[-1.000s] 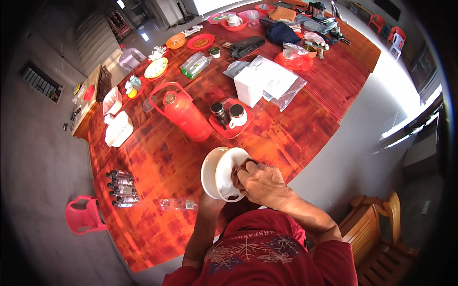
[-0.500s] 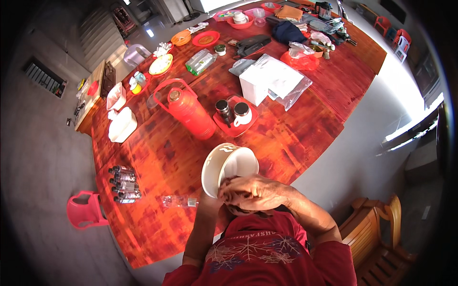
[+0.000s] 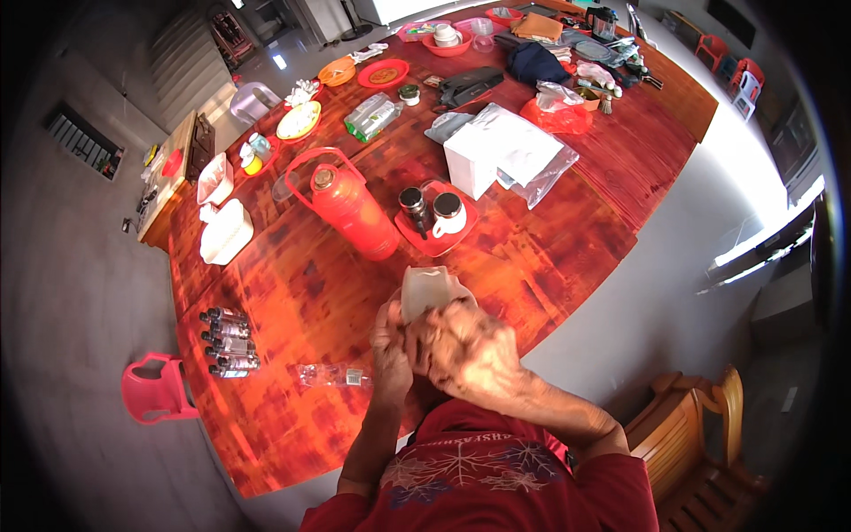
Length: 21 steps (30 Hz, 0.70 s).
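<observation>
We see both hands raised close together before the chest, forearms bent upward. The left hand [image 3: 390, 341] and the right hand [image 3: 465, 350] are closed around a white bowl [image 3: 425, 288], tilted on its edge above the counter [image 3: 301, 293]. Beyond it stand a red thermos [image 3: 355, 208] and a red tray [image 3: 434, 230] with cups.

A home dining room is suggested: a long polished red wooden counter [image 3: 550, 239] is crowded with a red thermos [image 3: 355, 208], cups, plates and bags, flanked by a wooden chair [image 3: 700, 452].
</observation>
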Motion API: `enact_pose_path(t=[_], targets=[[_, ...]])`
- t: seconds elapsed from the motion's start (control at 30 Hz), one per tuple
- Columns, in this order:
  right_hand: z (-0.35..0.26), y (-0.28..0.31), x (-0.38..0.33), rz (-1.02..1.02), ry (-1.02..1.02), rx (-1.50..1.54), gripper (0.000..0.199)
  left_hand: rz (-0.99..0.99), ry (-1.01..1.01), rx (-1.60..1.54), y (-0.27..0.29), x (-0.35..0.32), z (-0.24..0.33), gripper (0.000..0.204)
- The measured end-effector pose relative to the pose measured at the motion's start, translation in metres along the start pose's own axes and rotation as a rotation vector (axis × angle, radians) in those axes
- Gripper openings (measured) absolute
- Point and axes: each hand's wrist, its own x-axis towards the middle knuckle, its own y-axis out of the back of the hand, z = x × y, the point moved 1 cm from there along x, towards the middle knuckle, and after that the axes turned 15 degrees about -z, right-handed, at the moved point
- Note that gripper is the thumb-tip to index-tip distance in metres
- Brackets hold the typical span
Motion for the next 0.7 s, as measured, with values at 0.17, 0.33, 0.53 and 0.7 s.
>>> enact_pose_path(t=[0.17, 0.33, 0.53, 0.7], targets=[[0.032, 0.033, 0.017, -0.254, -0.3, 0.216, 0.033, -0.146, 0.21, 0.219, -0.008, 0.003, 0.021, 0.016], [0.107, 0.013, 0.011, -0.567, -0.308, 0.879, 0.038, -0.421, 0.21, 0.145, -0.02, 0.001, 0.027, 0.026], [0.109, -0.03, -0.027, -0.499, -0.486, 1.671, 0.035, -0.115, 0.314, -0.577, 0.007, -0.015, -0.007, 0.043], [0.098, -0.057, -0.084, -0.747, -0.448, 1.525, 0.026, 0.309, 0.213, -0.753, 0.045, -0.001, -0.028, 0.049]])
